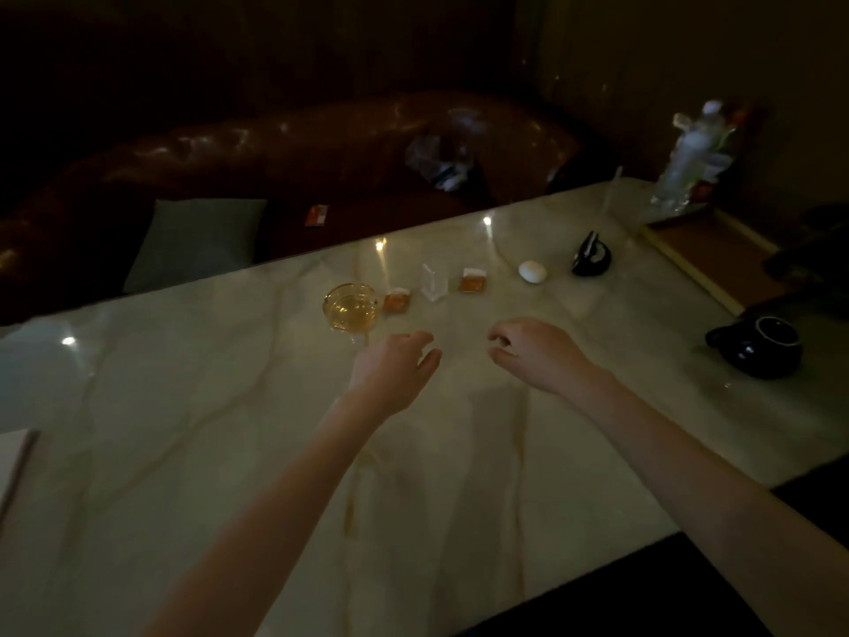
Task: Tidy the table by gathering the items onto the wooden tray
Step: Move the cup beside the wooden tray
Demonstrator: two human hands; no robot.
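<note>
On the pale marble table a row of small items lies ahead of me: a glass of amber drink, an orange packet, a clear plastic holder, a second orange packet, a white oval object and a black lid-like piece. A black teapot sits at the right. The wooden tray lies at the far right. My left hand and my right hand hover over the table, both holding nothing, fingers loosely curled and apart.
A brown leather sofa with a grey cushion runs behind the table. A plastic bottle with packaging stands at the tray's far end. The room is dim. A white edge shows at the left.
</note>
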